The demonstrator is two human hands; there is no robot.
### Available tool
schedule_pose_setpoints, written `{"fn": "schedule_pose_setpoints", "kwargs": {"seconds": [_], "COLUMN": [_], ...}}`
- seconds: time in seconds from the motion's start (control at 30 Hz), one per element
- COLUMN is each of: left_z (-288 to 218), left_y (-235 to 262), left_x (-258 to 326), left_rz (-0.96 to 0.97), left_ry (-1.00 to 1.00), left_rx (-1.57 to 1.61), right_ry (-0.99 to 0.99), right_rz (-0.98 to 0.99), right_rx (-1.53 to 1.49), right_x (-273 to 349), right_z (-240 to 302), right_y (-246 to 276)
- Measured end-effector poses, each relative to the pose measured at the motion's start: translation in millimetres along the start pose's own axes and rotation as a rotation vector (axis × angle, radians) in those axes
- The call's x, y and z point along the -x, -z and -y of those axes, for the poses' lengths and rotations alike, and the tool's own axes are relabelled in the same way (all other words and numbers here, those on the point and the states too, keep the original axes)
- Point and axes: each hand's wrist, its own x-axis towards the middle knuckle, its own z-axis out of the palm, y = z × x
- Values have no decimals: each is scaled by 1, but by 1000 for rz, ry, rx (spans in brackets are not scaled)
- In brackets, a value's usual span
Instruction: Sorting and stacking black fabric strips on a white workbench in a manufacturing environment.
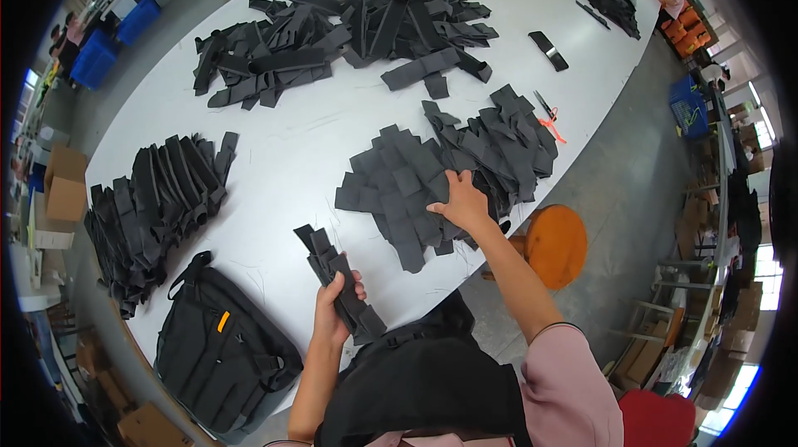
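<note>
My left hand (339,301) is wrapped round a small bundle of black fabric strips (320,247), held upright near the table's front edge. Thumb and fingers apart, my right hand (462,199) rests on a spread pile of dark grey and black fabric pieces (391,185) in front of me. Whether its fingertips have caught a piece does not show. Right behind that hand, a looser heap of black strips (507,143) adjoins the spread pile.
On the white table (274,148) lie a large heap of black strips (366,27) at the far side and a stacked row (158,197) at left. A black backpack (220,347) lies front left. Scissors with an orange tie (549,118) lie at right, near an orange-brown stool (557,246).
</note>
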Motion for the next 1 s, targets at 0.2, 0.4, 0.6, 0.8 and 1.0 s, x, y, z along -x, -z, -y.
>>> {"fn": "schedule_pose_setpoints", "kwargs": {"seconds": [0.2,0.4,0.6,0.8,1.0], "left_z": [-8,-1,-9,-3,-21], "left_y": [-8,-17,-16,-26,4], "left_x": [4,-11,-10,-20,4], "left_rz": [27,64,-89,-102,-4], "left_ry": [-42,25,-92,-150,-56], "left_rx": [-70,-75,-259,-195,-275], "right_ry": [76,-161,153,360,484], "right_rz": [148,204,410,278,599], "right_rx": [-692,-909,-1337,-961,-620], "right_x": [0,-3,68,107,129], "right_z": [-29,-77,0,49,87], "right_y": [32,-9,21,-77,-53]}}
